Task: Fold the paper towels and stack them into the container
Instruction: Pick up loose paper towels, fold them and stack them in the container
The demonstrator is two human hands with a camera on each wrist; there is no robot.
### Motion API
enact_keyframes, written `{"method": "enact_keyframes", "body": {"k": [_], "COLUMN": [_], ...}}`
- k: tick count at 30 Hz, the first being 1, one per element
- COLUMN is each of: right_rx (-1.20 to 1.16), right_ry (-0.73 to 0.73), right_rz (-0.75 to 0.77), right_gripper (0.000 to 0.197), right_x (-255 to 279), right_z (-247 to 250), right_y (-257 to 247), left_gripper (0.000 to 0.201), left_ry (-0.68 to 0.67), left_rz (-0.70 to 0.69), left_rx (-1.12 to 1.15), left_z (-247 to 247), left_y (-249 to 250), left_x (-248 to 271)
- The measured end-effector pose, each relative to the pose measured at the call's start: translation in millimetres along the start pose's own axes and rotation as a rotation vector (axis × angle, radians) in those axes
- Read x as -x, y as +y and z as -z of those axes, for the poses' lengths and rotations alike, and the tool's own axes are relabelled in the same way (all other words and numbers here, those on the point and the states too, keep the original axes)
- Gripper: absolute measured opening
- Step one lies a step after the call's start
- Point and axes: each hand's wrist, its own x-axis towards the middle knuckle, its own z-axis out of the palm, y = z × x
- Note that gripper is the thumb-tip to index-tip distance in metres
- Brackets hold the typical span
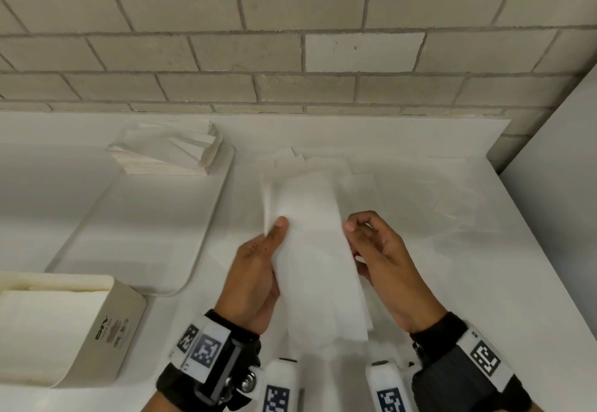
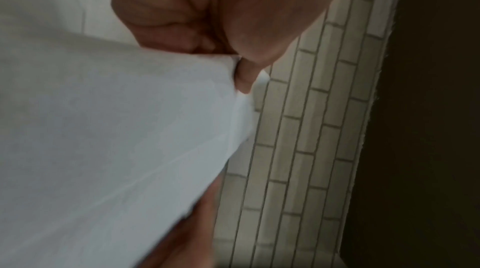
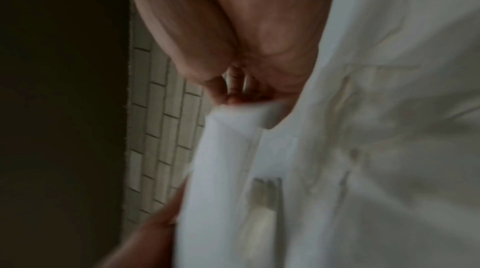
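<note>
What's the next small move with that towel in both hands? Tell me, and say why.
Probably carry the folded paper towel left and lay it in the container. The left hand and right hand both grip its long edges, it already looks folded into a narrow strip held above the counter, and the container at the near left already holds a white stack.

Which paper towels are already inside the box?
The flat white ones in the container at bottom left; the others lie on the tray, on the counter, or in both hands.
</note>
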Motion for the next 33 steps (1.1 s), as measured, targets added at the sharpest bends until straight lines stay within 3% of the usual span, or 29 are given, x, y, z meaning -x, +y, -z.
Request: {"method": "enact_keyframes", "body": {"k": [2, 3, 6, 7, 9, 13, 17, 18, 20, 22, 24, 26, 27, 30, 33], "right_rx": [0.216, 0.462, 1.188, 1.298, 1.363, 1.270, 1.180, 1.047, 0.510, -0.071, -0.324, -0.310, -0.187, 0.242, 0.298], "right_ry": [-0.001, -0.067, -0.534, -0.637, -0.663, -0.614, -0.544, -0.502, -0.356, -0.204, -0.158, -0.161, -0.126, 0.014, 0.075], "right_rz": [-0.008, 0.018, 0.048, 0.032, 0.084, 0.127, 0.157, 0.124, -0.040, -0.195, -0.243, -0.229, -0.179, 0.009, 0.054], "right_gripper": [0.010, 0.009, 0.035, 0.047, 0.058, 0.036, 0.020, 0.016, 0.015, 0.021, 0.020, 0.021, 0.023, 0.029, 0.035], "right_x": [-4, -4, 0, 1, 2, 4, 16, 18, 24, 26, 27, 27, 27, 28, 29], "right_z": [7, 10, 5, 1, -2, 1, 13, 17, 22, 25, 24, 18, 15, 13, 12], "right_y": [11, 16, 32, 35, 38, 40, 26, 16, -14, -37, -50, -51, -45, -31, -22], "left_gripper": [0.032, 0.029, 0.027, 0.026, 0.025, 0.025, 0.013, 0.011, 0.013, 0.012, 0.013, 0.017, 0.019, 0.028, 0.039], "left_ry": [0.116, 0.165, 0.223, 0.227, 0.203, 0.153, 0.213, 0.245, 0.297, 0.273, 0.175, 0.058, 0.004, -0.092, -0.140], "left_rz": [-0.115, -0.181, -0.329, -0.350, -0.343, -0.273, -0.395, -0.459, -0.544, -0.468, -0.318, -0.197, -0.143, -0.001, 0.103], "left_rx": [0.033, 0.025, 0.011, 0.018, 0.054, -0.009, -0.146, -0.225, -0.376, -0.381, -0.392, -0.446, -0.428, -0.261, -0.062], "left_z": [10, 17, 31, 35, 38, 44, 46, 47, 47, 40, 28, 11, 3, -17, -25], "left_y": [12, 19, 41, 46, 54, 51, 43, 42, 40, 32, 12, -9, -18, -29, -28], "left_x": [-2, -3, -3, -3, -2, -3, -3, -4, -7, -13, -14, -9, -5, 7, 13]}}
